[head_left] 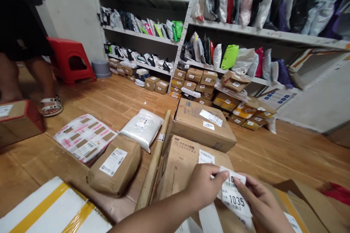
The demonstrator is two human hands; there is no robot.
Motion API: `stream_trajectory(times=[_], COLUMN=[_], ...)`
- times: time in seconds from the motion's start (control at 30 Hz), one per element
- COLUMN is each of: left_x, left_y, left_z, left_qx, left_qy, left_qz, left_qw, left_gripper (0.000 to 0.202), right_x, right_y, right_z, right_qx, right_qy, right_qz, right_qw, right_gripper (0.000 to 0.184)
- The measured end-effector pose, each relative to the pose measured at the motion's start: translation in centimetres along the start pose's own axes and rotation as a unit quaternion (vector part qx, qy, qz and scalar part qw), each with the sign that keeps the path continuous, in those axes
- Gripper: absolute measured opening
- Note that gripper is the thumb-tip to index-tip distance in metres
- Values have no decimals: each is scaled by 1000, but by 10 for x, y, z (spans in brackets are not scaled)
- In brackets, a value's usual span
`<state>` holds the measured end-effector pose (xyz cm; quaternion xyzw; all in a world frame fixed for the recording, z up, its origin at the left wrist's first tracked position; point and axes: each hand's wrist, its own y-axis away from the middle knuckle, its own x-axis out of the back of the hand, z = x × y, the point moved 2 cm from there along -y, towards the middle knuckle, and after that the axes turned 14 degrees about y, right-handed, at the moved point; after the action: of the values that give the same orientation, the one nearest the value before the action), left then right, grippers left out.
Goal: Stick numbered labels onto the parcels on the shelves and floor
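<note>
My left hand [203, 185] and my right hand [261, 204] both pinch a white strip of labels [235, 196] printed with the number 1035. They hold it just above a brown cardboard box [180, 164] that carries a white shipping label. Behind that box lies a second cardboard box [202, 123] marked 1933. A long brown paper-wrapped tube [154, 160] lies along the left side of both boxes.
On the wooden floor lie a brown paper parcel [115, 165], a white padded bag [142, 127], a pink-patterned parcel [85, 136] and a white box with yellow tape [51, 211]. Shelves [142, 36] hold several mailer bags; small boxes are stacked below. Another person's sandalled foot [50, 105] stands by a red stool [69, 60].
</note>
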<state>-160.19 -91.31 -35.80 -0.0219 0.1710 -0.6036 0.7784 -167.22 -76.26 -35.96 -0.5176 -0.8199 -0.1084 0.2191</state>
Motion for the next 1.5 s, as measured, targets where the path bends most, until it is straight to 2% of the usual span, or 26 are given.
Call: stream_trajectory(times=[0.07, 0.13, 0.2, 0.3, 0.43, 0.53, 0.6, 0.67, 0.77, 0.83, 0.93, 1.0, 1.13, 1.2, 1.3, 1.37, 1.43, 1.5], left_x=[3, 9, 15, 25, 41, 53, 60, 65, 71, 74, 83, 93, 125, 149, 198, 230, 254, 267], left_y=[2, 3, 2, 1, -1, -2, -1, 0, 0, -1, -3, -3, -4, -5, -9, -9, -7, -4], left_z=[6, 4, -2, -7, -5, -1, 0, -1, -3, -6, -8, -9, -14, -21, -35, -49, -69, -93], left_qx=[3, 48, 87, 89, 94, 118, 119, 104, 45, 28, 62, 76, 103, 117, 115, 119, 147, 191], left_qy=[-19, 22, 67, 24, 1, 15, 11, 11, -10, -14, 26, 45, 59, 60, 50, 31, -3, -49], left_qz=[-10, 9, 24, 22, -13, -49, -50, -28, 16, 29, 30, 33, 56, 85, 192, 254, 269, 251], left_qw=[1000, 999, 994, 995, 995, 992, 992, 994, 999, 999, 997, 996, 991, 988, 973, 960, 952, 948], left_gripper=[29, 10, 16, 15, 32, 27, 23, 21, 15, 12, 14, 21, 39, 46, 60, 66, 64, 56], right_x=[-4, -11, -22, -36, -52, -65, -73, -80, -88, -92, -100, -108, -119, -119, -113, -111, -112, -116], right_y=[4, 7, 9, 14, 17, 19, 22, 25, 26, 25, 25, 26, 27, 23, 7, -4, -13, -17], right_z=[11, 10, 2, -11, -16, -15, -16, -18, -17, -14, -11, -13, -21, -17, -5, 4, 11, 16], right_qx=[-34, -59, -79, -100, -73, -48, -39, -41, -74, -105, -146, -145, -103, -95, -37, 25, 74, 101], right_qy=[-48, -79, -114, -130, -57, -26, -63, -116, -157, -150, -137, -133, -96, -37, 90, 184, 283, 366], right_qz=[42, 46, 37, 46, 85, 94, 75, 37, -32, -54, -43, -54, -143, -143, -63, 11, 51, 58], right_qw=[997, 994, 990, 985, 992, 994, 994, 992, 984, 982, 979, 979, 980, 984, 993, 983, 955, 923], right_gripper=[45, 43, 42, 42, 49, 51, 46, 39, 40, 37, 39, 41, 47, 50, 53, 50, 47, 45])
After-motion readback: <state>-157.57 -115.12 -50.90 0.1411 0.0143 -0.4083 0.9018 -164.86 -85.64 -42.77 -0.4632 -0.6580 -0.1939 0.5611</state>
